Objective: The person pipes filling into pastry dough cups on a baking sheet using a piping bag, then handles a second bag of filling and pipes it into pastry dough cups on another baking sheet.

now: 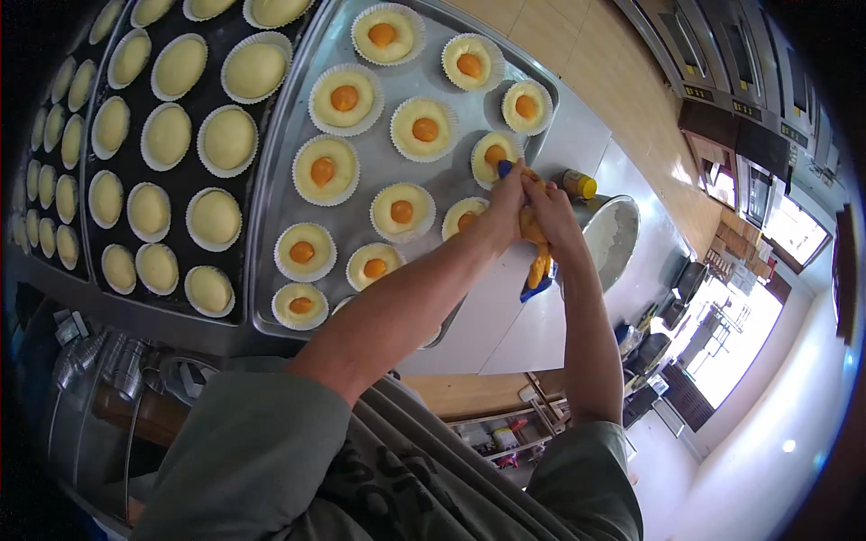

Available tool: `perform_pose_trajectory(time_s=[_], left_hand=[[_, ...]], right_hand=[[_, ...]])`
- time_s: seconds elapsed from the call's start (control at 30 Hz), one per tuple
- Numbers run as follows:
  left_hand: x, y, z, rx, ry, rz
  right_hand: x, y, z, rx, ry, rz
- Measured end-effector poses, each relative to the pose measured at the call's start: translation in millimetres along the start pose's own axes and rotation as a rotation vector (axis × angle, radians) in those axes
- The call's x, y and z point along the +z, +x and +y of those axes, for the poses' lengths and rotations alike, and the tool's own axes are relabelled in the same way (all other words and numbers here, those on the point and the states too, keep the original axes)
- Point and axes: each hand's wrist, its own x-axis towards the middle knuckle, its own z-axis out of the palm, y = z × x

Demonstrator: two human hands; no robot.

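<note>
Both my hands are closed around a blue piping bag (pixel 539 263) with orange filling, at the right edge of a metal tray (pixel 397 99). My left hand (pixel 508 206) grips it near the tray, with its tip partly hidden by my fingers. My right hand (pixel 552 215) wraps the bag just beside it, and the loose end hangs below. Closest to the hands is a white paper cup of pale batter (pixel 483 166) with an orange dollop in its middle. Several more such cups, like this paper cup (pixel 424 130), stand in loose rows. My left forearm covers some lower cups.
To the left lie dark trays holding several plain pale cakes (pixel 229 141) in paper cups. A yellow-lidded jar (pixel 579 184) and a metal bowl (pixel 613 243) with pale residue stand right of my hands on the steel table (pixel 505 338). Ovens (pixel 749 54) line the far right.
</note>
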Motion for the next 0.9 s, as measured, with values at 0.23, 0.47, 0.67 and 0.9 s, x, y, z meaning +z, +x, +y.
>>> perform_pose_trajectory(time_s=[0.23, 0.47, 0.67, 0.9], left_hand=[[13, -35, -44, 0.279, 0.280, 0.037], [-15, -109, -87, 0.377, 0.625, 0.038], [-32, -186, -110, 0.541, 1.373, 0.016], [-43, -246, -167, 0.657, 1.888, -0.128]], right_hand=[[-15, -60, 26, -0.082, 0.374, -0.017], [8, -136, 91, -0.084, 0.622, 0.018], [70, -216, 163, -0.178, 1.285, -0.116], [125, -322, 209, -0.555, 1.270, 0.072]])
